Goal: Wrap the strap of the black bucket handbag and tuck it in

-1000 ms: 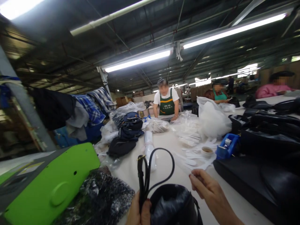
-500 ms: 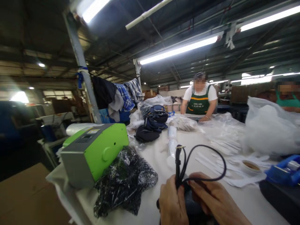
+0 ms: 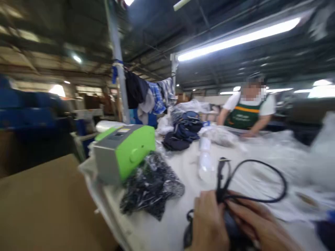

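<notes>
My left hand (image 3: 209, 218) is closed around the base of an upright black strap (image 3: 220, 177), low at the right of centre. Beside it, my right hand (image 3: 258, 218) pinches the lower end of a thin black cord (image 3: 277, 167), which stands out in a wide loop to the right. Between and beneath both hands is a dark soft item (image 3: 231, 223), perhaps a bag; most of it is hidden by my hands and the frame's bottom edge. Motion blur softens the fingers.
A green and grey machine (image 3: 136, 150) stands at the table's left, with crumpled black plastic wrap (image 3: 154, 184) before it. Dark blue bags (image 3: 187, 127) lie farther back. Across the table (image 3: 180, 212) a person (image 3: 246, 111) in a green apron leans over. A cardboard box (image 3: 52, 209) is at left.
My view has swung to the left, so the scene shifts rightward and more of the cardboard box shows. Both hands keep hold of the strap and cord.
</notes>
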### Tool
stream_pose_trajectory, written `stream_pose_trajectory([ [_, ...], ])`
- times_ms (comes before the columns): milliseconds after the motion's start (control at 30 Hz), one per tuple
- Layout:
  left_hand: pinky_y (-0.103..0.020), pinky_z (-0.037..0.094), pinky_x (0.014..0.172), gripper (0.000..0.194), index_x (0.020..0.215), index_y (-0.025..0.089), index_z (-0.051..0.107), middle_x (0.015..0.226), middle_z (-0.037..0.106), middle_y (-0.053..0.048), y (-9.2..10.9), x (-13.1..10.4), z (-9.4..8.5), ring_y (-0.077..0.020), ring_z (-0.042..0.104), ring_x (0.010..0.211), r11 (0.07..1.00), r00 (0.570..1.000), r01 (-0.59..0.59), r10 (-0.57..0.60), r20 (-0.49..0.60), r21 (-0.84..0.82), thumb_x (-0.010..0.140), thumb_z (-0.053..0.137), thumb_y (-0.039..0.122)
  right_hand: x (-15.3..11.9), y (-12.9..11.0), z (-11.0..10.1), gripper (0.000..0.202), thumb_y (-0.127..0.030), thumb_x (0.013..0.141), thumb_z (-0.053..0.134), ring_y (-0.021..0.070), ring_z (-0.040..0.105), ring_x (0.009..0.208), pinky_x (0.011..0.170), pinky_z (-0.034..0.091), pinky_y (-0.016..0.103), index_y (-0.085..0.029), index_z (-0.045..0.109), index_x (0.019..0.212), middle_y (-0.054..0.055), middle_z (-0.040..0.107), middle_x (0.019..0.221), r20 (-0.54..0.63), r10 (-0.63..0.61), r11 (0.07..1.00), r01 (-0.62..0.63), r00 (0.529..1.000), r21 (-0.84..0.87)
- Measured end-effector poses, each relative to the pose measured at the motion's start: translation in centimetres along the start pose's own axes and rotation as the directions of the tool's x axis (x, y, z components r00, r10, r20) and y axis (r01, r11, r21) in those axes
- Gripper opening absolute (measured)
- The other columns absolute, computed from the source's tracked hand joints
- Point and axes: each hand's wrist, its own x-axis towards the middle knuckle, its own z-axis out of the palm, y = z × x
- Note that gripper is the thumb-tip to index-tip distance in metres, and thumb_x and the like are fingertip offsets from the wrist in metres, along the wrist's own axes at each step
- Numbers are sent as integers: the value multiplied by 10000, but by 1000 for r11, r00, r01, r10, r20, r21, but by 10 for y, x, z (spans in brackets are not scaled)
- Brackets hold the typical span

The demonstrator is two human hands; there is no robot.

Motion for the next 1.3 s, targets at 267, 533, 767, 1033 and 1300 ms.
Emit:
stream_pose_trajectory([
  [267, -383, 442, 802, 276, 991, 155, 515, 977, 524, -116, -14, 4, -1, -239, 508, 911, 977, 994, -68, 83, 70, -201, 914, 253, 197, -7, -15, -14, 395, -399, 536, 773, 17, 233, 402, 391, 142, 154, -140, 582, 764, -88, 360, 434, 133, 129, 983, -145, 983, 114],
  [533, -357, 487, 743, 277, 955, 150, 528, 882, 553, -123, -18, 5, -2, -241, 556, 869, 988, 998, -60, 64, 25, -143, 916, 262, 219, -3, -22, -18, 394, -383, 542, 752, 4, 135, 374, 395, 90, 162, -179, 548, 809, -124, 283, 410, 247, 232, 950, -274, 941, 148],
  [767, -327, 528, 741, 273, 1049, 155, 533, 984, 604, -138, -46, -1, 17, -252, 603, 930, 995, 984, -103, 104, -146, 10, 924, 330, 289, -4, -16, -13, 478, -443, 592, 717, 13, 188, 356, 383, 103, 158, -166, 574, 954, -115, 334, 398, 186, 200, 973, -217, 962, 75],
  [1033, -341, 526, 739, 242, 1035, 137, 501, 992, 613, -153, -55, 2, 35, -253, 614, 915, 922, 887, -216, 323, -329, 322, 940, 298, 229, -4, -15, -8, 312, -293, 578, 763, 77, 507, 594, 519, 340, 156, -133, 680, 833, 5, 624, 696, 182, 9, 997, -23, 983, 74],
  [1300, -342, 524, 645, 168, 972, 108, 538, 957, 615, -179, -46, 5, 44, -248, 622, 801, 832, 760, -230, 478, -441, 505, 878, 400, 88, -3, -19, 6, 306, -425, 645, 716, 187, 586, 794, 749, 453, 258, -151, 687, 779, 29, 657, 753, 152, -97, 995, 96, 984, 14],
])
